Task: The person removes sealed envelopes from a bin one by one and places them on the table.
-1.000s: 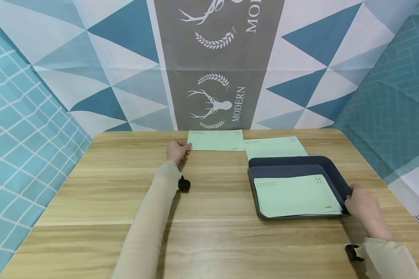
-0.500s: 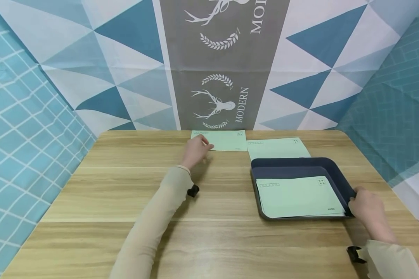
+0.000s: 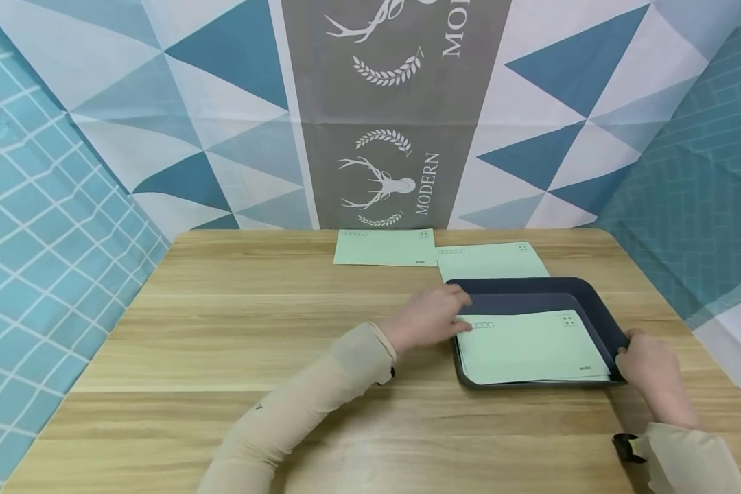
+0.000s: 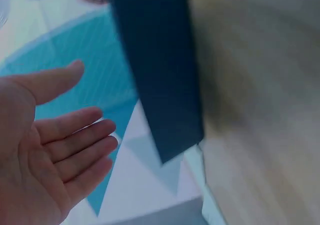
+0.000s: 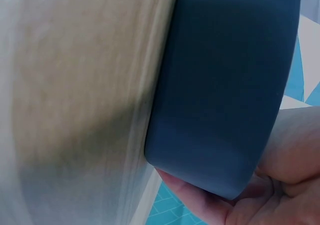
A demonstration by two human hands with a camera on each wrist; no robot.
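Note:
A dark blue tray (image 3: 512,302) stands on the wooden table, holding a few stacked pale green envelopes (image 3: 531,348). My left hand (image 3: 429,317) is over the tray's left edge, thumb by the top envelope's left corner. The left wrist view shows that hand's fingers apart and fairly straight, with nothing in them, beside the tray wall (image 4: 155,75). With my right hand (image 3: 651,367) I grip the tray's near right corner; in the right wrist view its fingers (image 5: 200,197) curl round the tray's end. One envelope (image 3: 385,248) lies flat at the table's back edge.
Another pale green envelope (image 3: 490,261) lies behind the tray, its near part hidden by the tray. The table (image 3: 234,343) backs onto a patterned cloth wall (image 3: 383,103). Tile-patterned cloth hangs at both sides.
My left hand has left the back envelope and moved right and nearer, to the tray's left edge. The right hand keeps its hold; tray and envelopes have stayed in place.

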